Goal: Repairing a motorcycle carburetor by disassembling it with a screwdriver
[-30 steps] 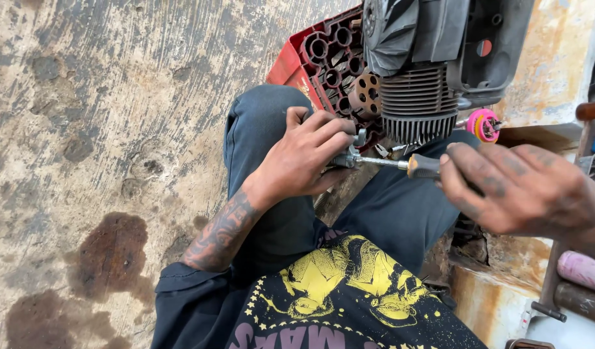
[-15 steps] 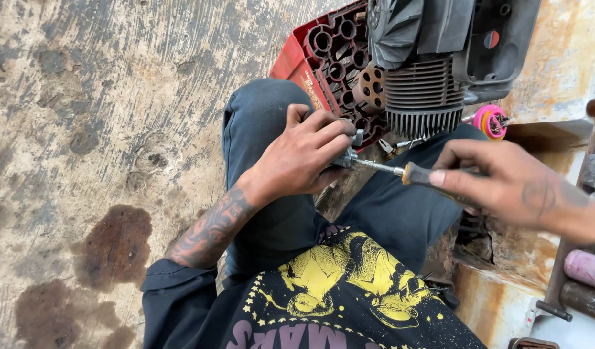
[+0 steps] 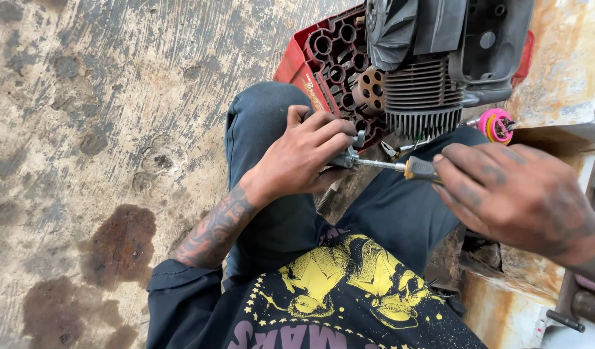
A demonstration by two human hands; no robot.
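The left hand is closed around a small metal part, pinching it over the lap just in front of the red plastic crate. The right hand is wrapped tight on the screwdriver, whose thin steel shaft runs level into that part. To do this step well, I judge the shaft should stay in line with the screw, with firm push so the tip does not slip out, and the left fingers should keep clear of the tip. The screwdriver grip looks dark with an orange band. A finned grey engine sits on the crate, its ribs thin and close. The concrete floor is rough, scratched and oil-stained. A pink and yellow round piece lies beside the engine
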